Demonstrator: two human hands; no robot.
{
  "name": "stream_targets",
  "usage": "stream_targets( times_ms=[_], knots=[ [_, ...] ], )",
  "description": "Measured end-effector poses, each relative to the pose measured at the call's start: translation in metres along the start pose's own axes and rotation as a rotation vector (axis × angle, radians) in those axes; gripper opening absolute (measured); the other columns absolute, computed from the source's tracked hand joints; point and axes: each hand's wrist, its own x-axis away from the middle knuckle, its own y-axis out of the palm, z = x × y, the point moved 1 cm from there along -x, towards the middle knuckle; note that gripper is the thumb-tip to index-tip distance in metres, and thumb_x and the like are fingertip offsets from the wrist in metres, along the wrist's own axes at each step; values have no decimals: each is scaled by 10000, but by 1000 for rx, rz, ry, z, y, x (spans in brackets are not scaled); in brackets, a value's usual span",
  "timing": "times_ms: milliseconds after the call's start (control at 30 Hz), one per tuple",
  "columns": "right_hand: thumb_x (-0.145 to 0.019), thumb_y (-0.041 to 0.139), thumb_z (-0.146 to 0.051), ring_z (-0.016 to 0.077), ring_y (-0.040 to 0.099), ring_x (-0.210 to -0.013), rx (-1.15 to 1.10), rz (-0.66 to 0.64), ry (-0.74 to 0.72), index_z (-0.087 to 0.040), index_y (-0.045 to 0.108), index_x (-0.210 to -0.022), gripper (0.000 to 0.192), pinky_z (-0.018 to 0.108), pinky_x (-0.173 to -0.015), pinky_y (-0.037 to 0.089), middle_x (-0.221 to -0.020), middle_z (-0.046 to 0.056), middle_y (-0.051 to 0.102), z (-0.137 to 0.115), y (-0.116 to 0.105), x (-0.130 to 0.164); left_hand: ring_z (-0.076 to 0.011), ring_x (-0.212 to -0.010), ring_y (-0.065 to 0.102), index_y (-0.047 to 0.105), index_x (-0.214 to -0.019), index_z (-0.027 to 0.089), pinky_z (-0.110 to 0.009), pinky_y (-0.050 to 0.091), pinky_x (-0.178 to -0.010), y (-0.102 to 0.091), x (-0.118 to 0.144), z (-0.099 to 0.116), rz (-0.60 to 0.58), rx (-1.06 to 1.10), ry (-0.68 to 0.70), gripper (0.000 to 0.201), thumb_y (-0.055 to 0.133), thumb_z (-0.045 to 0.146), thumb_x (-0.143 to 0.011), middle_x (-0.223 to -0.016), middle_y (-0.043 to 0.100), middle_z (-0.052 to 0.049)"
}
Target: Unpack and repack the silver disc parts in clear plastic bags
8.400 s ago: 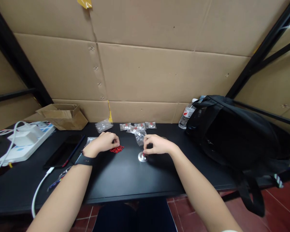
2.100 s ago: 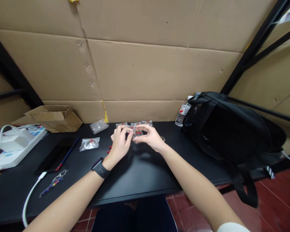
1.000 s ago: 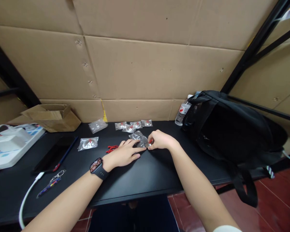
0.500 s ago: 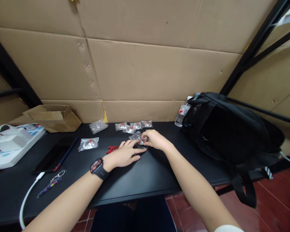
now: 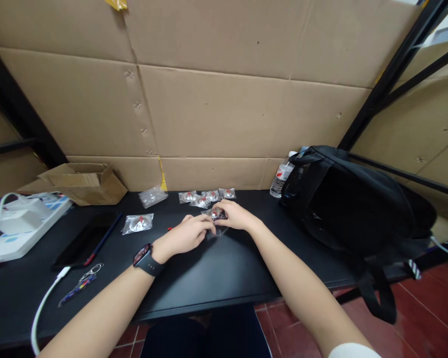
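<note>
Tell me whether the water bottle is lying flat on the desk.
No, the water bottle stands upright beside the black backpack.

Backpack (image 5: 358, 204) right, box (image 5: 84, 183) left, packets (image 5: 205, 197) perhaps between.

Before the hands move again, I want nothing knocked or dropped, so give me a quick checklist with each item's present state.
1. Both hands on the small clear bag: left hand and right hand meet at it, ok.
2. Grip closed firmly: cannot tell.
3. Bag's contents inside: blurred, cannot tell.
4. Packed bags behind, apart from the hands: ok.
5. Water bottle upright, away from the arms: ok.
6. Table bare before the hands: ok.
</note>
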Motion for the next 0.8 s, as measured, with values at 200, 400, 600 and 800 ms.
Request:
stream_targets(
  times_ms=[200,400,600,800],
  knots=[
    [-872,646,-140,118,573,-722,-177,11,-29,-182,636,-1068,200,239,-710,454,-983,27,637,17,-15,9,-237,-1097,608,587,-1094,264,-359,395,-923,2,-7,-8,189,-59,-97,284,589,148,-835,-1139,673,-29],
    [-770,778,-194,95,557,-672,-233,-52,-74,-172,679,-882,151,222,-673,449,-952,13,626,15,-7,7,-210,-943,670,633,-926,257,-348,337,-883,2,-13,-14,244,-8,-205,101,538,288,-943,-949,737,19],
    [-835,685,-253,124,590,-633,-390,-3,70,-164,653,-806,98,231,-647,447,-692,-11,652,17,-1,3,-207,-900,709,609,-957,248,-355,337,-912,-2,-12,-15,310,97,-334,126,512,329,-950,-935,775,18],
    [-833,628,-220,123,594,-572,-551,47,234,-203,534,-1073,258,217,-588,446,-685,-36,684,20,15,0,-202,-825,719,459,-1236,278,-346,362,-895,2,-12,-15,307,194,-436,350,556,284,-900,-804,772,61]
  ],
)
